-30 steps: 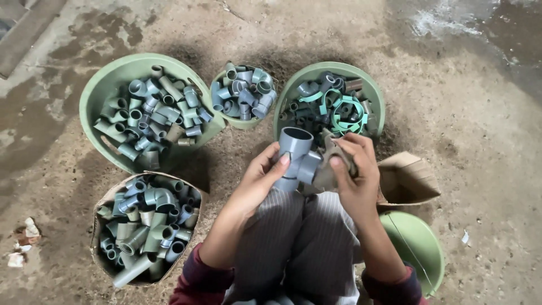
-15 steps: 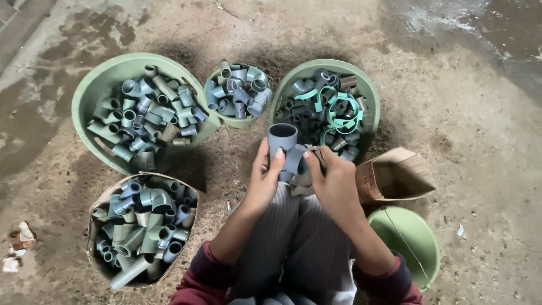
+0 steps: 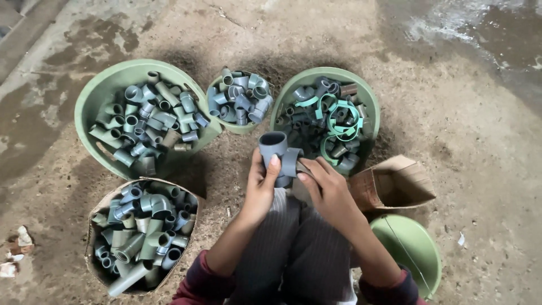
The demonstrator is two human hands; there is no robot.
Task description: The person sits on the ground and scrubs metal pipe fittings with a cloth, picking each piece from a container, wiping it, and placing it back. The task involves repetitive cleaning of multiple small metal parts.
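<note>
Both hands on a grey pipe fitting at mid-frame.

I'm looking straight down: the left hand (image 3: 261, 189) wraps the grey tee fitting (image 3: 280, 158) from the left, thumb pressed on its side, open socket pointing up. The right hand (image 3: 329, 192) grasps the same fitting from the right, fingertips on its branch. The fitting sits just above the knees, centre of frame, over the dirt floor (image 3: 463, 113). Upper left, a large green basin (image 3: 93, 93) full of grey fittings; beside it a small green bowl (image 3: 240, 129) of couplings; upper right of centre, a green basin (image 3: 370, 101) with teal clips. Lower left, a cardboard box (image 3: 96, 210) of elbows. To the right, an open cardboard box (image 3: 395, 183) and a green lid (image 3: 415, 251).
</note>
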